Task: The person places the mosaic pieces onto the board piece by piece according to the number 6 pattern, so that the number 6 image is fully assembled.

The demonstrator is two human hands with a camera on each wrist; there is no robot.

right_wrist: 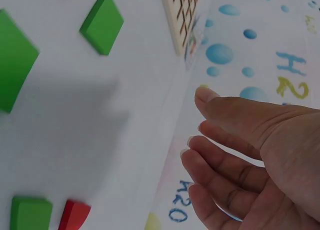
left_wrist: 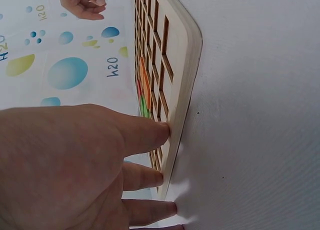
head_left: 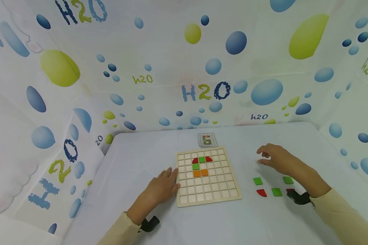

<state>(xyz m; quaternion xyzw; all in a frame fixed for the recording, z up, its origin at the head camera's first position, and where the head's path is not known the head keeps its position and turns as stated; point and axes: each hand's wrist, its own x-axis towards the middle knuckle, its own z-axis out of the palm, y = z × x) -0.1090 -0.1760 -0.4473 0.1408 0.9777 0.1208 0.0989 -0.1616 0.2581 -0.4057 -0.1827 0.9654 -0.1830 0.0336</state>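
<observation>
A square wooden grid board (head_left: 213, 196) lies on the white table. My left hand (head_left: 162, 186) rests along its left edge, the fingers extended; in the left wrist view the thumb (left_wrist: 145, 135) touches the board's rim. Set in the grid are a red quarter-round tile, a green square tile (head_left: 202, 159) and another red quarter-round in one row, a green square (head_left: 196, 166) under them, then two orange squares (head_left: 200, 173). To the right of the board my right hand (head_left: 276, 158) hovers over the table, fingers loosely bent and holding nothing.
Beneath and near the right forearm lie loose tiles: green squares (head_left: 276, 192) and red quarter-rounds (head_left: 261, 193), one partly hidden by the black wrist camera (head_left: 299, 197). Behind the board sits a small gridded card (head_left: 207, 140) with a coloured pattern. A printed curtain (head_left: 159, 44) encloses the table.
</observation>
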